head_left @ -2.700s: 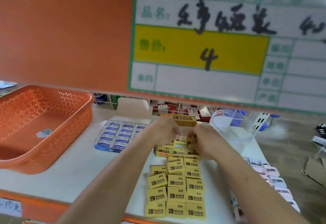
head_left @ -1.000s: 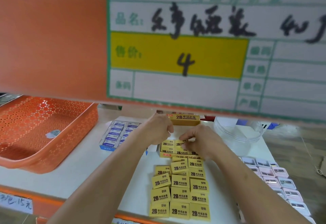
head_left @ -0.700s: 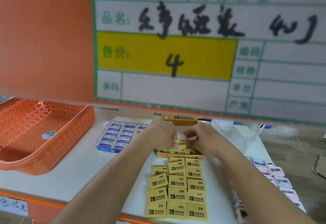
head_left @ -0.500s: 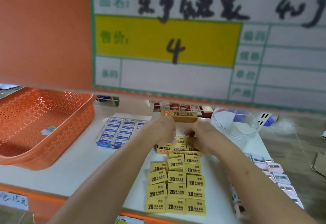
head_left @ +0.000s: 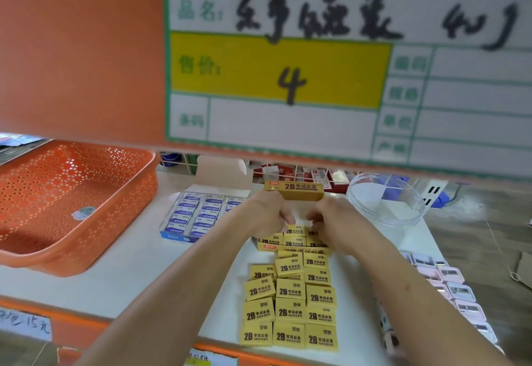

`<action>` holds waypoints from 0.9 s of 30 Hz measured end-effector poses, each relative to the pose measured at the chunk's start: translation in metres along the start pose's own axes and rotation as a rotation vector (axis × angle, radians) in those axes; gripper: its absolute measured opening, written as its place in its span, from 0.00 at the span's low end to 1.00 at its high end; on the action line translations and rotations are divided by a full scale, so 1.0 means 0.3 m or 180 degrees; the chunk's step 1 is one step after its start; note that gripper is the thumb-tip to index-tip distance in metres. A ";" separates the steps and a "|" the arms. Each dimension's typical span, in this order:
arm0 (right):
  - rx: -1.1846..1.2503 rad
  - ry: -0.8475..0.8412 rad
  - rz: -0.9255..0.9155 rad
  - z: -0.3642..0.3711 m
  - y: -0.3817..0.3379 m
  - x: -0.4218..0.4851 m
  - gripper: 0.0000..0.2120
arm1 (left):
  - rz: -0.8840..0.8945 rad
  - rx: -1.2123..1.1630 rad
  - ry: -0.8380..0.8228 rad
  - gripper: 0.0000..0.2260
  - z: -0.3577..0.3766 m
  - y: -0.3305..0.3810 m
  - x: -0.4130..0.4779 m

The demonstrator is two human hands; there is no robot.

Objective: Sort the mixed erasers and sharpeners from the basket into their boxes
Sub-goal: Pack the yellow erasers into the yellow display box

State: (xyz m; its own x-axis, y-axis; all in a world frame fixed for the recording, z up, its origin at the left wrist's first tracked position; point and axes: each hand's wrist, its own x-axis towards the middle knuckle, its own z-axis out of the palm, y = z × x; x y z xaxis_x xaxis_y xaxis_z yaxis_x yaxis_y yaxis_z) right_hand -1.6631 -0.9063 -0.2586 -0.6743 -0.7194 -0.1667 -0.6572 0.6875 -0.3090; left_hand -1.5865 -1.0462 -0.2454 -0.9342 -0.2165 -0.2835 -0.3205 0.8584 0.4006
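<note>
- Both grips are working at the centre of the frame. The left grip (head_left: 266,213) and the right grip (head_left: 334,220) are curling their fingers down onto the back row of packs in the yellow box (head_left: 293,247), tips touching them. Whether either is pinching a pack, the picture is not showing.
- And how far along is the sorting looking?
- Well along, as a judgement. The orange basket (head_left: 57,259) at the left is holding only one small pale thing, too blurred to name. The blue box (head_left: 198,216), up and left of the grips, is looking full where it shows. The yellow box is holding rows of packs, but a block of loose yellow erasers (head_left: 290,302) is lying on the desk (head_left: 129,279) just below it, waiting to go in. Pink sharpeners (head_left: 460,292) are lying in rows at the lower right; whether a box is holding them is not telling.
- Is anything reading clearly?
- The yellow packs are showing "2B" and "ERASER", and the box's raised lid (head_left: 293,191) is showing "2B" too. The blue packs are reading "ERASER". The big price card (head_left: 288,77) across the top is showing a handwritten "4" on yellow.
</note>
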 end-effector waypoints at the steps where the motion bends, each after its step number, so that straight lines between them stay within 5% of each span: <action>1: 0.0034 0.0017 -0.0025 -0.007 -0.002 -0.014 0.10 | 0.0025 -0.0034 0.0085 0.12 0.005 -0.004 -0.008; 6: 0.0465 -0.0097 -0.0441 -0.044 -0.024 -0.107 0.06 | 0.0296 -0.0272 0.0578 0.05 0.021 -0.005 -0.102; 15: 0.0300 -0.0237 -0.0956 0.026 -0.086 -0.164 0.14 | -0.0181 -0.0212 -0.0273 0.08 0.033 -0.019 -0.311; 19: 0.0328 -0.0201 -0.0938 0.050 -0.086 -0.165 0.13 | -0.0196 -0.0183 -0.0220 0.11 0.059 -0.022 -0.319; 22: 0.0441 -0.0150 -0.0900 0.061 -0.074 -0.159 0.03 | -0.0227 -0.0276 -0.0231 0.11 0.073 -0.034 -0.316; 27: 0.0702 -0.0175 -0.0820 0.061 -0.074 -0.155 0.05 | -0.0160 -0.0454 -0.0173 0.07 0.081 -0.050 -0.309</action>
State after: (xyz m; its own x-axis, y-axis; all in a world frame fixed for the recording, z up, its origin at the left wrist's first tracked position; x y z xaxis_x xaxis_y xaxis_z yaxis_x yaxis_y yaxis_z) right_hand -1.6110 -0.8900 -0.2610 -0.4724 -0.8751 -0.1051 -0.7109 0.4489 -0.5415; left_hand -1.4915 -1.0276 -0.2463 -0.9078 -0.2286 -0.3515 -0.3891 0.7716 0.5032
